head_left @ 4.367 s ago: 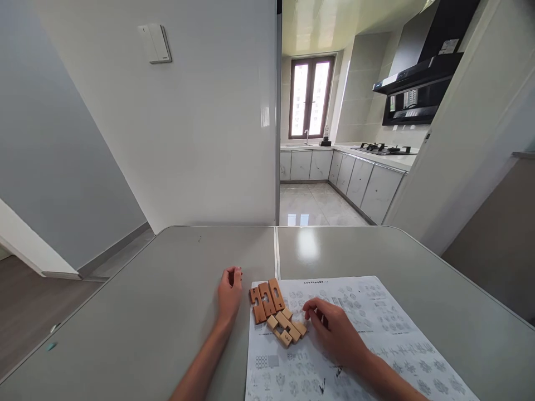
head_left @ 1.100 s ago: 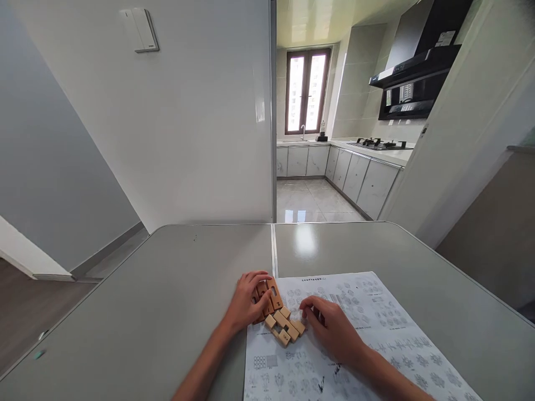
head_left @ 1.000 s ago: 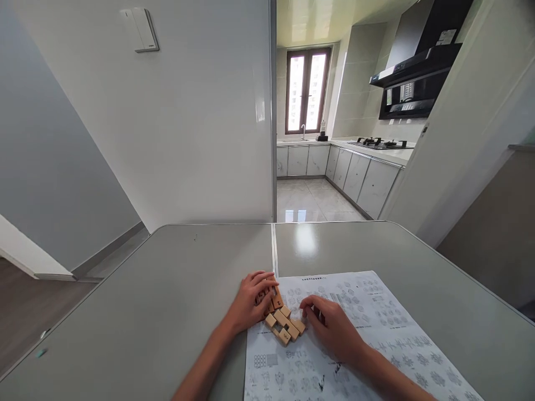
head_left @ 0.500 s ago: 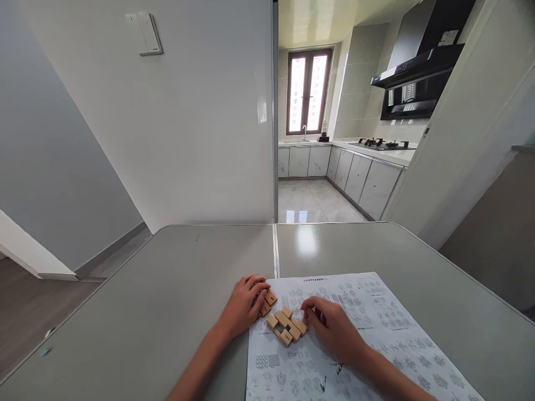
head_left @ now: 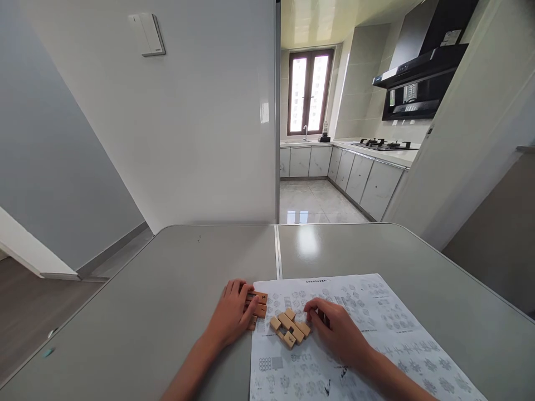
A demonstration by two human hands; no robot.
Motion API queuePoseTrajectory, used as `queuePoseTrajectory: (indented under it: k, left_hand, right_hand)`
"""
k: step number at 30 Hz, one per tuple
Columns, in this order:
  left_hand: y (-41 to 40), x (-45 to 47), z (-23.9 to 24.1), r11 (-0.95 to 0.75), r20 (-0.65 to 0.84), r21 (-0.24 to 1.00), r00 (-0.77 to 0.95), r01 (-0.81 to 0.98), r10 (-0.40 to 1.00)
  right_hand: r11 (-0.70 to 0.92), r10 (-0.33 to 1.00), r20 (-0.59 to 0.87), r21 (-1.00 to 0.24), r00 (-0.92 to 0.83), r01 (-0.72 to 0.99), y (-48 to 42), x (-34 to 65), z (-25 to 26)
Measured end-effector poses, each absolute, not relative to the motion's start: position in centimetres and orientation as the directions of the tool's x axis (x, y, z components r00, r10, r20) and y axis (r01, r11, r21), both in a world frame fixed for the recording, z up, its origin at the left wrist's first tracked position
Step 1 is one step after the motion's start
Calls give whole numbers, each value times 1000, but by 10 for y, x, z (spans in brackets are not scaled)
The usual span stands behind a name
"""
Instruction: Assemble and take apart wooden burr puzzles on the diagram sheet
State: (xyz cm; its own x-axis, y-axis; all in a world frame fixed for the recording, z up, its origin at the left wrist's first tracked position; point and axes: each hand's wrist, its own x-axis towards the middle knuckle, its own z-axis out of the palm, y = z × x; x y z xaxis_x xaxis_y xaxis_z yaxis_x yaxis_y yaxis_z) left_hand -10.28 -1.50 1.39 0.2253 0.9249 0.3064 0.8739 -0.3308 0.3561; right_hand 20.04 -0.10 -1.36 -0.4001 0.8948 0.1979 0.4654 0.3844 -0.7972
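Observation:
My left hand (head_left: 232, 313) is curled over a few darker notched wooden blocks (head_left: 258, 302) at the left edge of a printed paper sheet (head_left: 359, 345). It grips them against the grey table (head_left: 167, 312). A small cluster of lighter wooden blocks (head_left: 289, 327) lies on the sheet just to the right, apart from the held ones. My right hand (head_left: 336, 331) rests on the sheet with its fingers bent, the fingertips touching the right end of that cluster.
The table has a seam (head_left: 279, 256) down its middle. Beyond its far edge stands a white wall (head_left: 188, 139) with a switch (head_left: 148, 34). An open doorway shows a kitchen with cabinets (head_left: 355, 178) and a range hood (head_left: 422, 78).
My left hand went from the bare table onto the darker blocks, closed on them and dragged them left, away from the lighter cluster. My right hand stayed put.

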Motion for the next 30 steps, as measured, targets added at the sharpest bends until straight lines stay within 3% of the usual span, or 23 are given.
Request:
queuePoseTrajectory:
  k: [30]
  left_hand:
    - [-12,-103,11,-329,355,313,212,891,911]
  right_hand:
    - [416,885,224,-775,-408,476,-1,201,-9]
